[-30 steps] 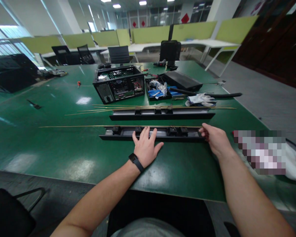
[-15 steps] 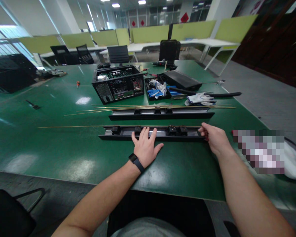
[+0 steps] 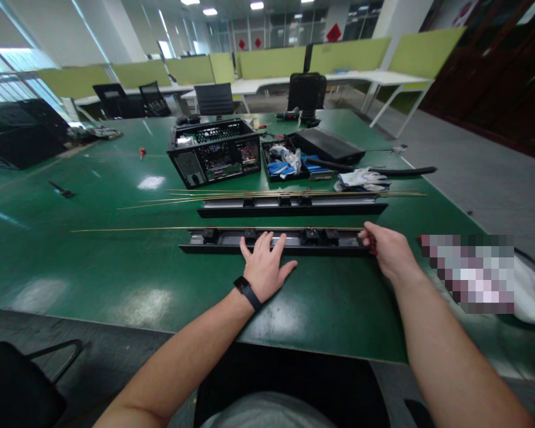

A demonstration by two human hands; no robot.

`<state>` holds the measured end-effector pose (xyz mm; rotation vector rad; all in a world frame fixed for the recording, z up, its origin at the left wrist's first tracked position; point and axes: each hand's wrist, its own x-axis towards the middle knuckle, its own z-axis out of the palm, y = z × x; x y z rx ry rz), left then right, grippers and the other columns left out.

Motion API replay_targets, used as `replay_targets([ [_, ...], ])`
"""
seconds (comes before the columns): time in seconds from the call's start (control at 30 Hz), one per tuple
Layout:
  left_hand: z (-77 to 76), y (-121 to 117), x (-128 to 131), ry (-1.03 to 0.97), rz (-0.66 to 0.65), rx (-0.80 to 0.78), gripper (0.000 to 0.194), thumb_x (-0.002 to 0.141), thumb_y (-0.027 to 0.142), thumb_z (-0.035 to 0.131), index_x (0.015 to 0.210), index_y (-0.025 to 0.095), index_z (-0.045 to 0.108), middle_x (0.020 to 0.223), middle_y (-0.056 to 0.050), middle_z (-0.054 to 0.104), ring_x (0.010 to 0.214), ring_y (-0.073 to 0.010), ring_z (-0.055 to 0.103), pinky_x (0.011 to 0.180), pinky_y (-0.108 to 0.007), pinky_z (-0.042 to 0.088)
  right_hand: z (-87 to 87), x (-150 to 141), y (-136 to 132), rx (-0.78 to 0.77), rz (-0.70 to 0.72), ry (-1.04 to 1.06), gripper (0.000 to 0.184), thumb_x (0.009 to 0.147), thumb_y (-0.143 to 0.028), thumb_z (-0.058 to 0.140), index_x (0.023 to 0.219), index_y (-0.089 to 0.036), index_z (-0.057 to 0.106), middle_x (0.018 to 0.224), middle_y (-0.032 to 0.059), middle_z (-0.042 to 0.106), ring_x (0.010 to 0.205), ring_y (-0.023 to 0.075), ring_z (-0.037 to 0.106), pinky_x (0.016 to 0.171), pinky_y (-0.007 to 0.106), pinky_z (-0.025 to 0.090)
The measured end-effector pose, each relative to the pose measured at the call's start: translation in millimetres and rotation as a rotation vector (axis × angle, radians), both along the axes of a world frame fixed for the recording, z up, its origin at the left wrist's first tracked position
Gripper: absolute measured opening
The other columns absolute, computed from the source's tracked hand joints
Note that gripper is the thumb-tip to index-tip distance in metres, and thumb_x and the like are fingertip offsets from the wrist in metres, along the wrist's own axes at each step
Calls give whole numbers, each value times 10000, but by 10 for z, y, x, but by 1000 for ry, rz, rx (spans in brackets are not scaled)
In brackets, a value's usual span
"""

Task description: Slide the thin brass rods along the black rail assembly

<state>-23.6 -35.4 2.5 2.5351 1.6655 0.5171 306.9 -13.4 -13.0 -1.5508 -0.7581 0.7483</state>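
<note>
A long black rail (image 3: 285, 250) with a pale inner channel and several black blocks lies crosswise on the table before me. My left hand (image 3: 265, 261), fingers spread, rests over its middle, fingertips on the rail. At the rail's right end, my right hand (image 3: 386, 246) is closed in a pinch. A thin brass-coloured rod (image 3: 129, 229) runs along the rail's far side, reaches well past its left end and meets my right fingertips. What lies inside the curled fingers is hidden. Just behind is a second black rail (image 3: 289, 210), with several similar thin rods (image 3: 182, 198) around it.
Farther back on the green table (image 3: 93, 255) stand an open black computer case (image 3: 214, 157), a tray of gloves (image 3: 288, 163), a flat black box (image 3: 330, 145), and white gloves (image 3: 363, 178). A brush (image 3: 62, 190) lies left. A pale bag (image 3: 528, 291) is at right.
My left hand has shifted very slightly to the right over the rail. My right hand keeps its pinch at the rail's right end.
</note>
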Motion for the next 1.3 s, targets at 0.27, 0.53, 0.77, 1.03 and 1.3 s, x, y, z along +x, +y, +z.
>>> replay_targets([
  [0.27, 5, 9, -21, -33, -2, -9, 650, 1088, 508, 711, 1667, 243, 579, 1707, -216, 606, 1620, -362, 525, 1359, -826, 213, -11, 13, 1, -3, 12, 1, 496, 723, -676, 922, 707, -205, 767, 653, 70, 674, 555, 146, 556, 475, 282, 376],
  [0.53, -11, 21, -25, -51, -7, -15, 666, 1070, 502, 745, 1666, 254, 585, 1703, -209, 613, 1619, -372, 526, 1360, -832, 210, 24, -8, -3, -11, 22, 25, 532, 670, -699, 929, 690, -196, 756, 629, 60, 647, 552, 137, 533, 478, 276, 348],
  [0.77, -30, 34, -33, -63, 6, 1, 673, 1046, 511, 774, 1653, 282, 600, 1710, -193, 612, 1617, -387, 536, 1366, -822, 222, 31, -9, -7, -15, 25, 18, 534, 667, -707, 927, 695, -199, 764, 626, 60, 646, 553, 139, 520, 472, 272, 339],
  [1.03, -44, 52, -30, -126, 12, 4, 620, 1036, 475, 795, 1601, 270, 643, 1710, -192, 615, 1615, -383, 543, 1367, -846, 179, 39, -13, -6, -15, 19, 11, 527, 669, -693, 922, 691, -191, 765, 627, 61, 647, 555, 134, 516, 472, 266, 347],
  [1.3, -52, 74, -70, -176, -9, 0, 630, 1003, 470, 841, 1564, 247, 660, 1617, -189, 685, 1536, -363, 616, 1378, -827, 160, 43, -23, -10, -19, 13, 28, 507, 650, -672, 914, 686, -190, 760, 629, 56, 636, 559, 127, 511, 485, 267, 337],
])
